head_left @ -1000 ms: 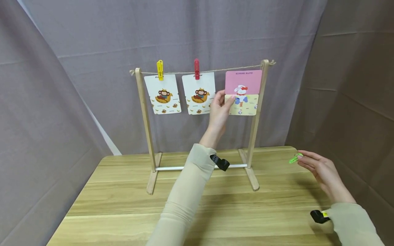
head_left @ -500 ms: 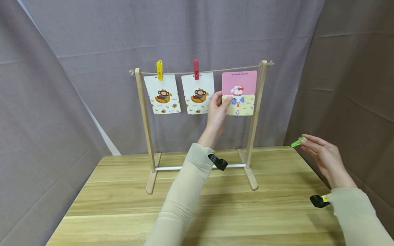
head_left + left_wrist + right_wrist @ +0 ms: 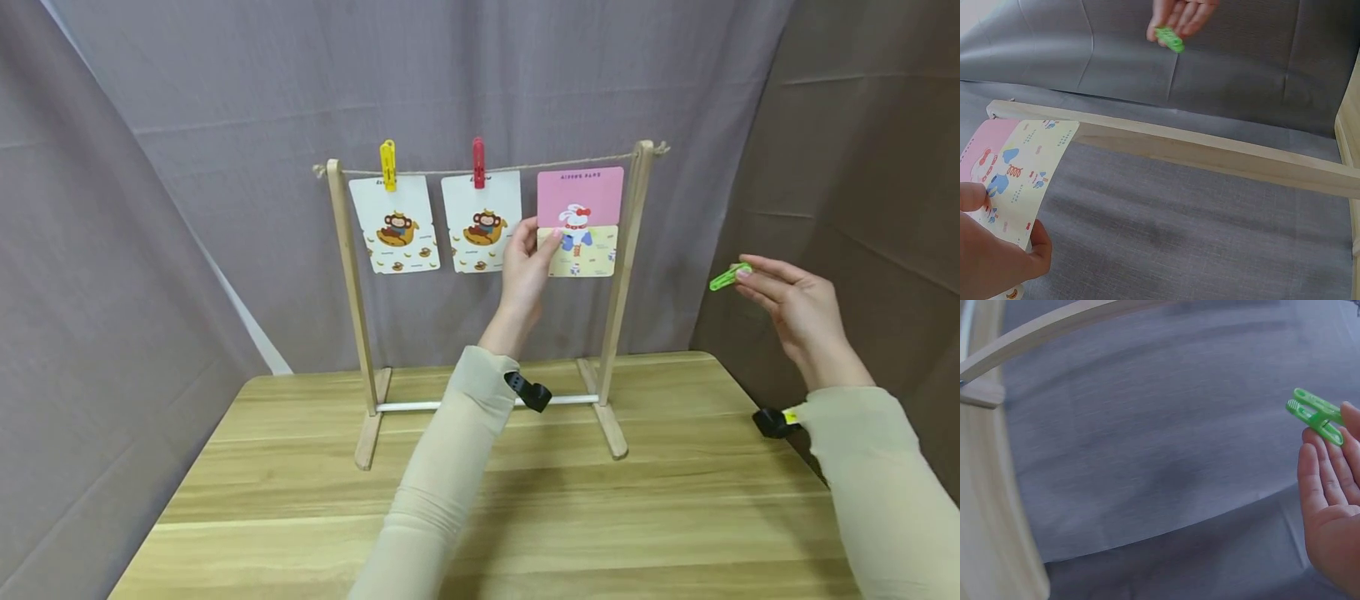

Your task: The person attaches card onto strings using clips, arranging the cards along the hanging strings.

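Note:
A pink and yellow rabbit card [image 3: 579, 198] is pinched at its left edge by my left hand [image 3: 522, 279], thumb in front. Its top edge sits just under the twine [image 3: 581, 160], near the right post of the wooden rack. To the right of the rack, my right hand [image 3: 801, 310] holds a green clothespin [image 3: 729, 277] between thumb and fingertips; the right wrist view shows that green clothespin [image 3: 1319, 415] close up. Two white monkey cards [image 3: 395, 223] hang from the twine, one under a yellow clothespin [image 3: 387, 165], the other under a red clothespin [image 3: 478, 162].
The wooden rack [image 3: 352, 283] stands on feet on the wood-grain table [image 3: 262, 475], with a white bar [image 3: 408, 407] low between its posts. Grey curtains [image 3: 225, 100] enclose the back and sides. The table's right edge runs below my right arm.
My right hand has risen from near the tabletop, carrying the green clothespin up. The rabbit card in my left hand has shifted slightly left, away from the right post.

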The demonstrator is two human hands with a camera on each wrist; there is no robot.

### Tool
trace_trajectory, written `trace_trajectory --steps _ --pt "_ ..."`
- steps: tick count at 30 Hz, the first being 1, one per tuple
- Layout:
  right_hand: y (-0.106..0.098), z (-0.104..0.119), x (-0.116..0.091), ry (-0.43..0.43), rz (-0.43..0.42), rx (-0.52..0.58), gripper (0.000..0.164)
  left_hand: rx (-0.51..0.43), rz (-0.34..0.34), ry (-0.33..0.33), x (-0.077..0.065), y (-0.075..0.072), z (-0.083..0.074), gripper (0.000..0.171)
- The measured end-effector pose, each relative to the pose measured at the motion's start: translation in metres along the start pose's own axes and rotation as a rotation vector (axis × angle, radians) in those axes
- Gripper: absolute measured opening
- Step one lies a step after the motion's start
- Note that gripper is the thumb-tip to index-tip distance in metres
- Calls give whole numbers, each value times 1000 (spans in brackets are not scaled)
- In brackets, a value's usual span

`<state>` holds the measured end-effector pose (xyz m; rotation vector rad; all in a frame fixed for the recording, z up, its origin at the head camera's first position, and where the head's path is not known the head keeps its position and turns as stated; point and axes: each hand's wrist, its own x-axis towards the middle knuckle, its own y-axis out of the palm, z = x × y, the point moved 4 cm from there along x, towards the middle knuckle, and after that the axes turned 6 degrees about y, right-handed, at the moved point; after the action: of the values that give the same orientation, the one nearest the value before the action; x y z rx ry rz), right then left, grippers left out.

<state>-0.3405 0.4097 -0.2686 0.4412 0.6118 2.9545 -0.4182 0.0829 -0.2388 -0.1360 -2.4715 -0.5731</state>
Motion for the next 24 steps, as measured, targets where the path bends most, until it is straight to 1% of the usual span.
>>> trace_trajectory --steps 8,15,20,24 --pt "28 29 19 -82 -1 46 29 -2 7 4 0 -2 -2 26" --pt "51 56 32 -154 -14 44 29 -22 11 7 1 -4 -4 27" --pt "64 74 41 -185 -56 72 30 -42 21 12 1 -5 -5 26" --pt "70 83 47 -214 -110 85 32 -27 33 3 0 -5 -4 26"
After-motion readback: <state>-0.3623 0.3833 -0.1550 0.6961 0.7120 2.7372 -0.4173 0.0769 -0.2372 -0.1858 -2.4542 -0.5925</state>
